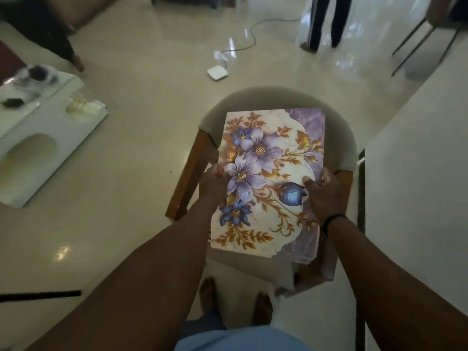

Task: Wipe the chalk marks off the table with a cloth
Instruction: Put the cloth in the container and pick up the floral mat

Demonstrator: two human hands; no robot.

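At the centre of the frame both hands hold a flowered panel [268, 178] — a flat rectangular board printed with purple and blue blossoms and gold leaves — above a chair [276, 102] with a rounded grey back and brown wooden arms. The left hand [211, 184] grips the panel's left edge, fingers curled under it, thumb tip on top. The right hand [323, 196] grips the right edge, thumb pressed on the printed face beside a blue bud; a dark band [333, 220] circles that wrist. The panel's lower edge hangs over the seat.

No cloth and no chalk marks can be made out anywhere in the frame.

At the left edge stands a white table [43, 148] carrying blurred small items. On the glossy floor at upper centre lies a white device [217, 72] with a cable [249, 34] trailing toward the top. A person's dark-trousered legs [326, 21] stand at upper right. Bare feet [209, 295] show below the chair, at bottom centre.
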